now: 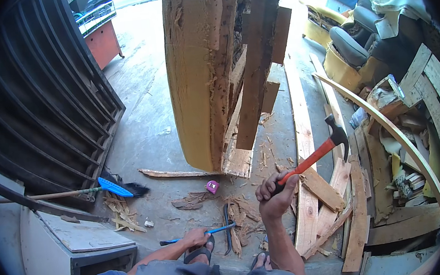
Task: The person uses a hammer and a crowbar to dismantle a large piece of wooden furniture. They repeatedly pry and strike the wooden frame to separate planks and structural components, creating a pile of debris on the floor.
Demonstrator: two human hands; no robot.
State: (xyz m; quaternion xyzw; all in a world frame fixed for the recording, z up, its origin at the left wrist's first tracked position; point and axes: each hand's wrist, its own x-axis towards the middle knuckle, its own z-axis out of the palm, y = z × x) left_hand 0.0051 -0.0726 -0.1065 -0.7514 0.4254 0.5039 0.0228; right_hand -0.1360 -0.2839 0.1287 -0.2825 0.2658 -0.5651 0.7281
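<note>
My right hand (277, 194), raised on the right, is closed round the black grip of a claw hammer (314, 156) with an orange handle and a dark head. Low on the left, my left hand (196, 238) is wrapped round a slim blue bar (219, 229) held near the floor by my foot. Beside that bar's far end lies a dark pry bar (228, 232) among wood splinters. In front of me stands a tall piece of furniture frame (198, 76), with yellow foam on one side and bare wooden boards on the other; neither hand touches it.
A pink tape measure (212, 186) lies on the floor beside splintered wood. Long planks (301, 124) and a curved wooden strip (388, 124) lie at right, near scrap wood and old seats (349, 45). A blue broom (114, 187), white cabinet (73, 236) and dark metal gate (42, 101) stand left.
</note>
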